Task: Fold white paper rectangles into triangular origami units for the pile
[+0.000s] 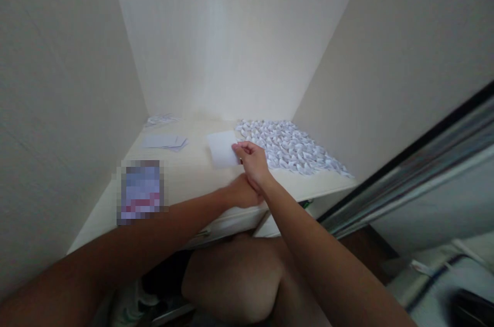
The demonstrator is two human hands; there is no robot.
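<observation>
My right hand pinches the near right corner of a small white sheet of paper that lies on the cream desk. My left hand rests on the desk just behind my right wrist, its fingers hidden under that wrist. Right of the sheet spreads a wide heap of several small folded white paper pieces.
A low stack of blank white sheets lies at the back left, with crumpled paper scraps beyond it. A blurred-out card sits near the desk's left front. Walls close the desk on three sides. My bare knee is below the desk edge.
</observation>
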